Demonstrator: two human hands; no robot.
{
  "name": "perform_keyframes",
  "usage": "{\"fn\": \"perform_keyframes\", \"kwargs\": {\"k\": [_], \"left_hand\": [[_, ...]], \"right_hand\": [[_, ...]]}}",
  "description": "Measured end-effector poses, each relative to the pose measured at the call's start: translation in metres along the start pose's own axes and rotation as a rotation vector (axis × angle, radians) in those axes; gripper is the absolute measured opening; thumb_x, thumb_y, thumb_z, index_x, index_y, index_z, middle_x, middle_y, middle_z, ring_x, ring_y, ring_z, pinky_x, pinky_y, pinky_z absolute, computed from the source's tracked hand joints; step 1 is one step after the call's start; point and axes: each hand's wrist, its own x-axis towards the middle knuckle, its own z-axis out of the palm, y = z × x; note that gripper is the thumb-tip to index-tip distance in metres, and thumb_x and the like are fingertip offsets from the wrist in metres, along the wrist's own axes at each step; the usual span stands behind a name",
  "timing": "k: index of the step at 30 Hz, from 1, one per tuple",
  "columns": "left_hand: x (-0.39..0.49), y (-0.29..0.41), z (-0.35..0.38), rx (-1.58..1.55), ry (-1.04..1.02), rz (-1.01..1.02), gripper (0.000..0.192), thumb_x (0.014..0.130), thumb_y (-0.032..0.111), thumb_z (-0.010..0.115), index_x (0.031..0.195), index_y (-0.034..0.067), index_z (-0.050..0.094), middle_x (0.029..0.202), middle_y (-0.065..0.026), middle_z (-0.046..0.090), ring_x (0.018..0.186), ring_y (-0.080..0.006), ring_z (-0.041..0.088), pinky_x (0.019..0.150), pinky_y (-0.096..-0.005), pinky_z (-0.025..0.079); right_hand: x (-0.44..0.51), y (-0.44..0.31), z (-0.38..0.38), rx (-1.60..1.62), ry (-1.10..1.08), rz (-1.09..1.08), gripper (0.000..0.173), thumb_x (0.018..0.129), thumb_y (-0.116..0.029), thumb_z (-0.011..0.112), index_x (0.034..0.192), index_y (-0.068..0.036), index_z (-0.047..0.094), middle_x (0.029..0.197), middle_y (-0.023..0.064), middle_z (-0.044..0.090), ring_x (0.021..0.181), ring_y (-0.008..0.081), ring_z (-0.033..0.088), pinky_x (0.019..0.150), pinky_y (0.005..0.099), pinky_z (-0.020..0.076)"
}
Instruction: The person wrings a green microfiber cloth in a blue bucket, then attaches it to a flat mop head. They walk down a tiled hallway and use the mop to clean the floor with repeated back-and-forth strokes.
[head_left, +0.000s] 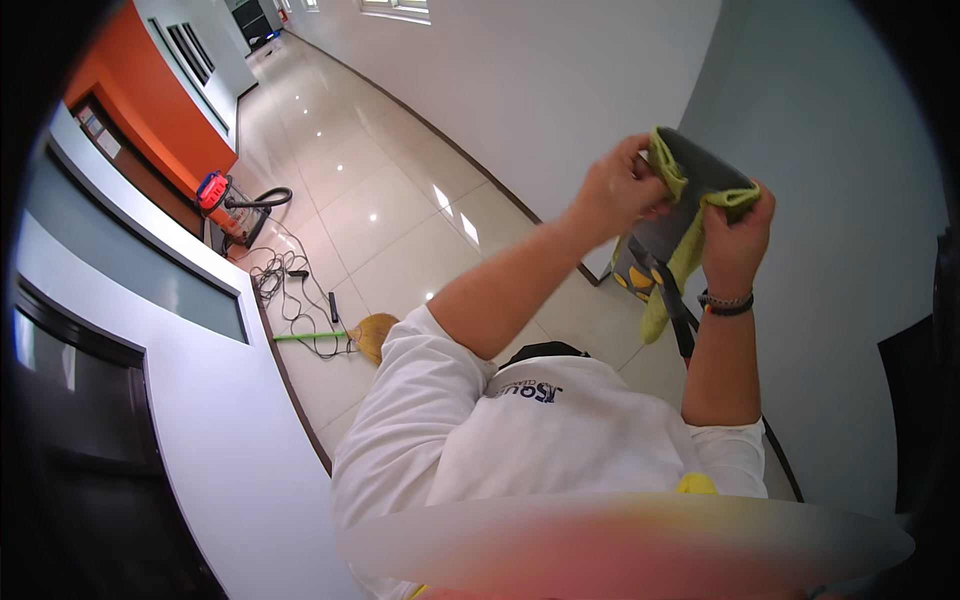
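Both hands are raised in front of me. My left hand (626, 184) pinches one folded edge of a yellow-green cloth (679, 255) at the upper end of a dark grey flat piece (694, 169). On the other side of that piece, my right hand (739, 232) grips another fold of the cloth; bracelets circle its wrist. The cloth hangs down beside the grey piece. Just below is a grey and yellow fitting (637, 279) with a black shaft (679, 322) running down behind my right forearm. How the fitting joins the flat piece is partly hidden.
A red-topped canister vacuum (232, 210) with a black hose stands by the orange wall at left. Tangled cable (281, 274) and a broom (371, 337) with a green handle lie on the tiled floor. A grey wall (832, 225) rises close at right.
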Motion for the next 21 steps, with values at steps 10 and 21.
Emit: {"fn": "perform_keyframes", "kwargs": {"k": [10,21], "left_hand": [[0.031,0.029,0.049,-0.149,0.002,0.335,0.026,0.074,0.008,0.058,0.098,-0.002,0.055,0.093,-0.007,0.058,0.083,-0.0134,0.055,0.076,-0.0249,0.044],[0.052,0.078,0.12,-0.129,0.031,0.464,0.036,0.08,0.016,0.054,0.111,0.0,0.045,0.097,-0.0053,0.055,0.087,-0.013,0.053,0.077,-0.0267,0.043]], "right_hand": [[0.042,-0.051,-0.068,-0.13,-0.071,-0.168,0.039,0.071,-0.008,0.063,0.102,-0.002,0.041,0.081,0.0171,0.059,0.075,0.0324,0.06,0.067,0.037,0.049],[0.109,-0.102,-0.134,-0.328,-0.037,-0.266,0.023,0.072,-0.008,0.058,0.092,-0.006,0.046,0.074,0.0083,0.055,0.066,0.0214,0.054,0.061,0.0333,0.0455]]}}
